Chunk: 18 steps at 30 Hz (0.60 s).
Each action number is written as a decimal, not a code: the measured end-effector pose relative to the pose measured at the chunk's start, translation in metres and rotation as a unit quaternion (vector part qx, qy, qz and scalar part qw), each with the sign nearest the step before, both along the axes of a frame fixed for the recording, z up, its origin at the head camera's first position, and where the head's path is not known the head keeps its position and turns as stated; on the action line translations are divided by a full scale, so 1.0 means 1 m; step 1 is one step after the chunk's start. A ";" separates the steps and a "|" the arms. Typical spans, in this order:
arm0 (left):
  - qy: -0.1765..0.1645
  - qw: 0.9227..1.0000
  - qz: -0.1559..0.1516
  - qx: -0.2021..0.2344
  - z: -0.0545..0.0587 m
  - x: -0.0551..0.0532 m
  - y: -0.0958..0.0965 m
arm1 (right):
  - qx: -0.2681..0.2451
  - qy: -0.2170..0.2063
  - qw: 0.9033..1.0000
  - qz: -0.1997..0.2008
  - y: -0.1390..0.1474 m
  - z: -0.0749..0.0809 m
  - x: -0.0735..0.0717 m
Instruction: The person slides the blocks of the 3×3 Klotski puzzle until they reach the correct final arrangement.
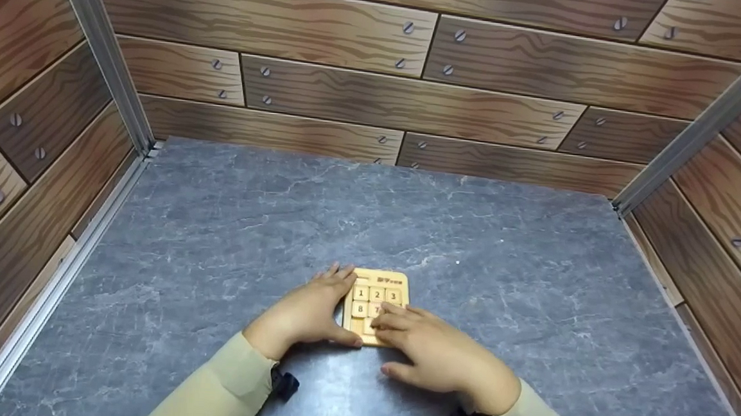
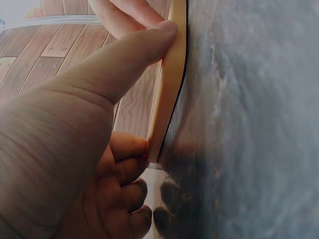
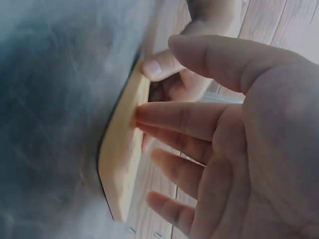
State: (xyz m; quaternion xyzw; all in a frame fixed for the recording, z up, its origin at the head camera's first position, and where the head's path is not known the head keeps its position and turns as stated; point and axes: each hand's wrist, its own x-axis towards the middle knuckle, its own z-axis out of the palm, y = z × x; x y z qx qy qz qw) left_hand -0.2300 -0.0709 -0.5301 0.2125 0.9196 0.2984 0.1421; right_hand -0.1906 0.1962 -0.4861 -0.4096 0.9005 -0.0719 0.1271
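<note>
A yellow number sliding puzzle [image 1: 373,274] lies flat on the table, with tiles 1, 2 and 3 in its top row and 8 and 7 below. My left hand [image 1: 313,310] grips its left side, fingers at the upper left edge and thumb at the bottom edge. In the left wrist view the thumb presses on the puzzle's side [image 2: 172,74]. The right hand [image 1: 436,350] reaches over from the right, its fairly straight fingertips touching the lower tiles and covering some of them. In the right wrist view, its thumb [image 3: 214,55] stands off the puzzle [image 3: 117,159].
Blue-grey marbled tabletop [image 1: 280,209] surrounds the puzzle. Wood-patterned walls [image 1: 326,89] stand at the back and both sides, with metal profiles [image 1: 106,57] at the corners. A dark strap [image 1: 284,383] sits at the left wrist.
</note>
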 end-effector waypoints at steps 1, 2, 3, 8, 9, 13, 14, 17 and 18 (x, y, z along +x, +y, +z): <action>-0.002 1.000 0.002 -0.001 0.000 0.000 0.000 | -0.001 0.001 1.000 -0.003 0.001 0.001 -0.001; -0.002 1.000 0.003 -0.001 0.000 0.000 0.000 | -0.002 0.001 1.000 -0.005 0.001 0.002 -0.002; -0.003 1.000 0.004 -0.001 0.000 0.000 0.000 | -0.003 0.000 1.000 -0.007 0.002 0.003 -0.002; -0.006 1.000 0.004 0.001 0.000 0.000 0.000 | -0.004 -0.007 1.000 -0.007 0.003 0.005 -0.004; -0.006 1.000 0.004 0.001 0.000 0.000 0.000 | -0.005 -0.006 1.000 -0.007 0.003 0.004 -0.004; -0.004 1.000 0.004 -0.001 0.000 0.000 0.000 | -0.017 0.007 1.000 -0.006 0.004 0.002 -0.006; -0.003 1.000 0.003 -0.001 0.000 0.000 0.000 | -0.021 0.012 1.000 -0.007 0.004 0.001 -0.006; 0.000 1.000 0.002 0.000 0.001 0.001 0.001 | -0.034 0.022 0.999 -0.012 0.004 -0.004 -0.008; 0.002 1.000 0.001 0.001 0.001 0.001 0.001 | -0.037 0.022 0.999 -0.015 0.004 -0.006 -0.009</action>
